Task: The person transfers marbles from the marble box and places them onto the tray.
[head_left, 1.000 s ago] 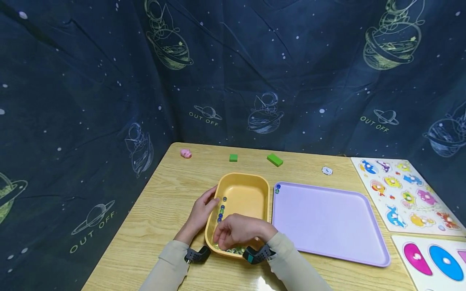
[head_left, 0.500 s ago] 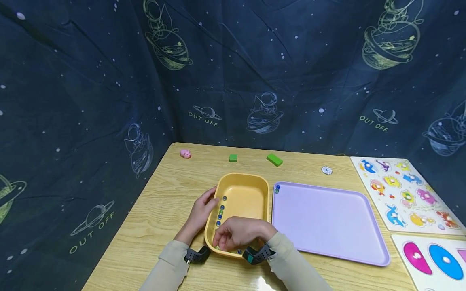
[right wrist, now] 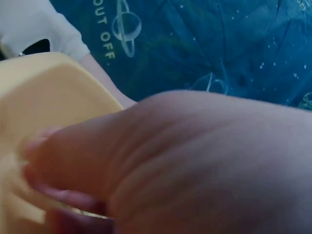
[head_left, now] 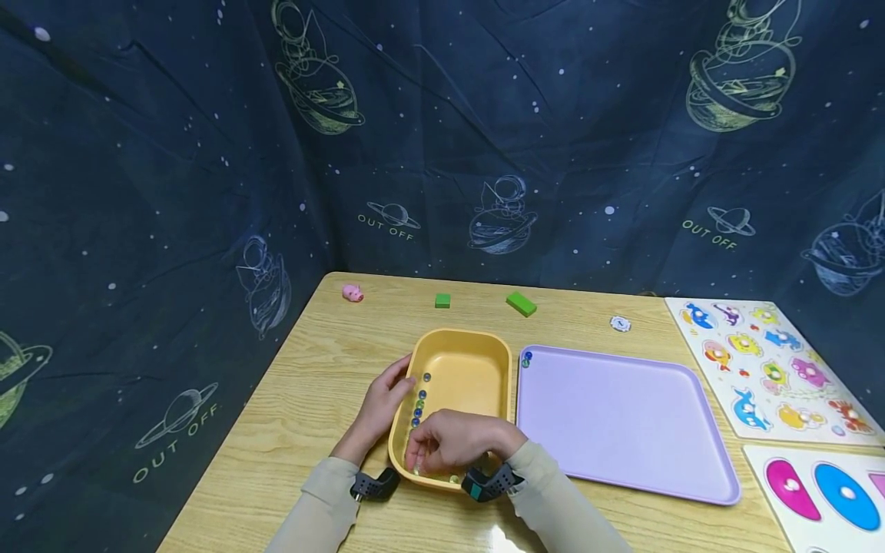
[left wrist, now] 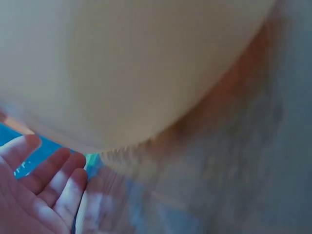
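In the head view, a yellow plastic tub (head_left: 477,342) stands on the table. My left hand (head_left: 380,403) holds its left wall, the thumb at the rim and the fingers outside. In the left wrist view, those fingers (left wrist: 66,183) lie loosely bent beside the tub. My right hand (head_left: 445,442) reaches into the tub's near left corner, its fingers bent downward. Small blue and green glass marbles (head_left: 419,413) line the left side of the tub. A pale marble (head_left: 416,471) lies at my right fingertips; whether they pinch it is hidden. Another marble (head_left: 454,478) sits by the near wall.
Right of the tub lies a lilac tray (head_left: 622,422) with two marbles (head_left: 527,359) in its far left corner. Farther back are a pink toy pig (head_left: 353,293), green blocks (head_left: 521,303) and a white chip (head_left: 620,323). Picture puzzle boards (head_left: 767,369) cover the right side.
The marbles along the tub's near wall have shifted; several showed there a second ago, now fewer do. My right hand has barely moved, and my left hand stays on the wall.
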`<state>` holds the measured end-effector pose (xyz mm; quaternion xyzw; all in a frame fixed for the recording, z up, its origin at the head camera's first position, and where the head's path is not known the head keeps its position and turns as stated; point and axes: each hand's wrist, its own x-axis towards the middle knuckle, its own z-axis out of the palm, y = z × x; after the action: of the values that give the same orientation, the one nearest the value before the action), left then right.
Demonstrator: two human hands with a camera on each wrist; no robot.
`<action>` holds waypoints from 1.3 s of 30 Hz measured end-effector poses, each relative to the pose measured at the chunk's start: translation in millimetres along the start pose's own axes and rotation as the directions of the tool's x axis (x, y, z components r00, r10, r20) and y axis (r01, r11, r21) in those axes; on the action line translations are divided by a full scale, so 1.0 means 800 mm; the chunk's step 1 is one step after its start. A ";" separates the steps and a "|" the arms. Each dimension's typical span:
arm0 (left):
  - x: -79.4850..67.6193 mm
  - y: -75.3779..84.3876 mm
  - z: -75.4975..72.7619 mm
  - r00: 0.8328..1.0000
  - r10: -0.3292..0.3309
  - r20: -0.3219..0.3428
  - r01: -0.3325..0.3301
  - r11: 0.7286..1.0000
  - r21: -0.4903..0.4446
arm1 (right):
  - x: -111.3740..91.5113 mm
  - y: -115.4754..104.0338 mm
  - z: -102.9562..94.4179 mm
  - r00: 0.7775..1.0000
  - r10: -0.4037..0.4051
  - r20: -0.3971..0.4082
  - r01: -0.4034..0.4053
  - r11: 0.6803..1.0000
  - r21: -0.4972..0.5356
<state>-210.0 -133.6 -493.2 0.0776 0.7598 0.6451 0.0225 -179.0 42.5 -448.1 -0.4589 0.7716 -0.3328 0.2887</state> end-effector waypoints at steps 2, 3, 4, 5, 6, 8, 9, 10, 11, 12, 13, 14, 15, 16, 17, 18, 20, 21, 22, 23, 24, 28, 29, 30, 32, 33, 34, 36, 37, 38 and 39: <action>0.000 0.000 0.000 1.000 0.016 -0.006 -0.016 1.000 0.020 | -0.001 0.000 -0.003 0.998 -0.018 -0.058 0.017 1.000 -0.024; -0.001 -0.001 0.000 1.000 0.021 -0.009 -0.020 0.999 0.031 | -0.002 -0.001 -0.006 0.996 -0.024 -0.090 0.021 0.999 -0.039; -0.001 0.000 0.000 1.000 0.024 -0.011 -0.023 0.999 0.039 | -0.003 -0.002 -0.009 0.992 -0.029 -0.119 0.023 0.999 -0.044; -0.001 0.000 0.000 1.000 0.024 -0.014 -0.023 0.999 0.045 | -0.005 -0.002 -0.012 0.988 -0.034 -0.149 0.027 0.999 -0.044; -0.001 0.000 0.000 1.000 0.023 -0.012 -0.023 0.999 0.046 | -0.007 -0.002 -0.016 0.984 -0.035 -0.176 0.029 0.999 -0.039; -0.001 0.000 -0.001 1.000 0.009 -0.014 -0.009 0.999 0.041 | -0.013 -0.003 -0.024 0.972 -0.039 -0.233 0.030 0.999 -0.041; -0.001 0.001 -0.001 1.000 0.005 -0.011 -0.005 0.999 0.038 | -0.016 -0.003 -0.029 0.964 -0.035 -0.262 0.026 0.999 -0.036; -0.001 0.001 -0.001 1.000 0.002 -0.007 -0.002 1.000 0.031 | -0.019 -0.003 -0.033 0.956 -0.031 -0.292 0.024 0.999 -0.030; -0.001 0.002 -0.002 1.000 -0.001 0.000 0.001 1.000 0.019 | -0.023 -0.002 -0.038 0.945 -0.029 -0.325 0.022 0.999 -0.024; -0.002 0.004 -0.002 1.000 -0.005 0.008 0.005 1.000 0.011 | -0.027 -0.001 -0.042 0.933 -0.020 -0.359 0.015 1.000 -0.017; -0.003 0.008 -0.002 1.000 -0.005 0.013 0.005 1.000 0.009 | -0.032 -0.001 -0.047 0.921 -0.007 -0.390 0.005 1.000 -0.007; -0.005 0.013 -0.002 1.000 -0.008 0.023 0.008 1.000 0.005 | -0.036 -0.001 -0.051 0.907 0.006 -0.422 -0.005 1.000 0.003; -0.007 0.018 -0.002 0.999 -0.011 0.031 0.011 1.000 0.003 | -0.041 -0.001 -0.055 0.892 0.021 -0.451 -0.013 1.000 0.021; -0.009 0.023 -0.001 0.999 -0.012 0.038 0.012 1.000 0.000 | -0.047 -0.004 -0.060 0.877 0.041 -0.480 -0.027 0.999 0.036; -0.011 0.028 -0.001 0.999 -0.010 0.043 0.010 1.000 0.001 | -0.053 -0.010 -0.065 0.861 0.059 -0.505 -0.038 0.998 0.051; -0.012 0.031 0.000 0.999 -0.011 0.050 0.011 1.000 0.003 | -0.060 -0.015 -0.070 0.846 0.080 -0.528 -0.055 0.997 0.062; -0.012 0.030 0.000 0.998 -0.012 0.058 0.012 1.000 -0.004 | -0.069 -0.009 -0.078 0.813 0.114 -0.571 -0.076 0.993 0.089; -0.011 0.027 -0.001 0.998 -0.011 0.059 0.011 1.000 -0.009 | -0.075 -0.006 -0.082 0.797 0.125 -0.590 -0.081 0.992 0.102; -0.009 0.022 -0.001 0.998 -0.008 0.056 0.009 1.000 -0.013 | -0.079 -0.002 -0.086 0.781 0.143 -0.608 -0.093 0.989 0.112; -0.007 0.017 -0.001 0.999 -0.007 0.053 0.008 1.000 -0.017 | -0.084 0.007 -0.089 0.765 0.151 -0.626 -0.100 0.988 0.117; -0.005 0.011 -0.002 0.999 -0.006 0.050 0.007 1.000 -0.020 | -0.087 0.017 -0.092 0.748 0.162 -0.644 -0.109 0.986 0.123; -0.001 -0.001 -0.001 1.000 0.008 0.022 -0.008 1.000 -0.007 | -0.104 0.043 -0.102 0.684 0.222 -0.695 -0.164 0.975 0.150; -0.001 -0.002 -0.001 1.000 0.009 0.017 -0.009 1.000 -0.003 | -0.108 0.048 -0.103 0.671 0.243 -0.701 -0.176 0.970 0.168; -0.001 -0.003 -0.001 1.000 0.010 0.014 -0.010 1.000 -0.002 | -0.112 0.053 -0.105 0.660 0.266 -0.702 -0.188 0.964 0.189; -0.001 -0.004 0.000 1.000 0.003 0.007 -0.003 1.000 0.002 | -0.120 0.064 -0.107 0.638 0.312 -0.704 -0.211 0.950 0.230; -0.001 -0.004 0.000 1.000 -0.001 0.006 0.001 1.000 0.001 | -0.124 0.068 -0.108 0.626 0.333 -0.705 -0.222 0.943 0.248; -0.001 -0.004 0.000 1.000 -0.007 0.006 0.007 1.000 -0.001 | -0.128 0.073 -0.109 0.614 0.352 -0.706 -0.233 0.936 0.264; -0.001 -0.004 0.000 1.000 -0.014 0.005 0.014 1.000 -0.004 | -0.134 0.082 -0.110 0.592 0.373 -0.714 -0.249 0.928 0.278; 0.000 -0.003 0.000 1.000 -0.017 0.005 0.017 1.000 -0.002 | -0.137 0.087 -0.110 0.582 0.379 -0.719 -0.257 0.925 0.280; 0.000 -0.003 0.000 1.000 -0.017 0.004 0.017 1.000 -0.002 | -0.139 0.092 -0.110 0.572 0.383 -0.725 -0.265 0.923 0.279; 0.000 -0.003 0.000 1.000 -0.016 0.003 0.016 1.000 -0.001 | -0.142 0.096 -0.109 0.563 0.388 -0.729 -0.273 0.921 0.279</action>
<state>-209.9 -133.6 -495.4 0.0724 0.7601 0.6451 0.0289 -237.7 193.7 -438.6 -0.0981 0.8674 -0.4876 0.0176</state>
